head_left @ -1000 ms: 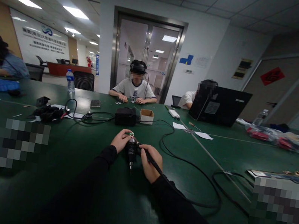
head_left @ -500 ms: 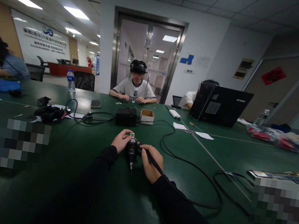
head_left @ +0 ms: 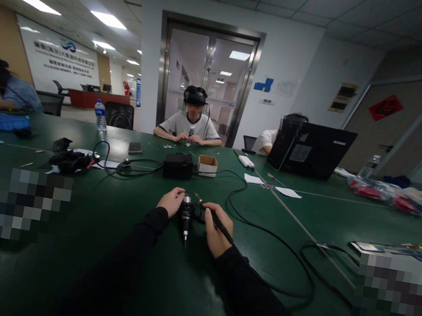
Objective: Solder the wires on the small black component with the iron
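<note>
My left hand (head_left: 171, 201) is closed on the upper end of a small black cylindrical part with a metal shaft (head_left: 185, 218), which points toward me on the green table (head_left: 110, 227). My right hand (head_left: 216, 224) grips a black soldering iron (head_left: 212, 216) like a pen. The iron's tip is raised just to the right of the part's top, and its cable (head_left: 263, 231) trails off to the right. Both arms wear black sleeves.
A black power box (head_left: 178, 165) and a small cardboard box (head_left: 207, 165) stand beyond my hands. Cables and black parts (head_left: 68, 160) lie at the left. Three people sit at the far side, one behind a laptop (head_left: 309, 148). A water bottle (head_left: 99, 114) stands at the back left.
The soldering iron's tip has lifted off the part's top and now points up and to the left. Both hands have dropped slightly in view; the small green piece at the part's top no longer shows.
</note>
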Demonstrator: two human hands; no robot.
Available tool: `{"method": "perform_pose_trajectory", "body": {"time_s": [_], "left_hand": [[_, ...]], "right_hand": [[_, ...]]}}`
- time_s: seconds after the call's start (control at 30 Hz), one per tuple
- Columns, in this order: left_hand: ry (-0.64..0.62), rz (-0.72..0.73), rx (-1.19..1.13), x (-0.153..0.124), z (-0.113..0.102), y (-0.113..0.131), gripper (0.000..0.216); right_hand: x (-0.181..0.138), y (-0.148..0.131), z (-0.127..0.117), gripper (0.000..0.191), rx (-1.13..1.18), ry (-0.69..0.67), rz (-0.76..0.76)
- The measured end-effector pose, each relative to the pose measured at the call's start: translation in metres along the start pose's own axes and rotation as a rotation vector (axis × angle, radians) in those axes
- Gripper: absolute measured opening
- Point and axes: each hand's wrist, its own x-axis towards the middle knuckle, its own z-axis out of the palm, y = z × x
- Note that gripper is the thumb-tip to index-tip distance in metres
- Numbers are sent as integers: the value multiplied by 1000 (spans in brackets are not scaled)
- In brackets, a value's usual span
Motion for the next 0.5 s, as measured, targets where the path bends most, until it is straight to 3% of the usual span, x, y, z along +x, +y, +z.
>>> {"method": "perform_pose_trajectory", "body": {"time_s": [0.13, 0.23, 0.43, 0.5], "left_hand": [[2, -49, 89, -5, -5, 12, 34], [-66, -65, 133, -13, -9, 22, 46], [-174, -68, 229, -40, -4, 40, 95], [-179, -34, 270, -48, 1, 46, 100]], "right_hand": [[1, 0, -1, 20, 9, 6, 29], [2, 0, -2, 20, 31, 21, 53], [2, 4, -3, 21, 38, 23, 68], [2, 4, -3, 22, 39, 32, 79]]}}
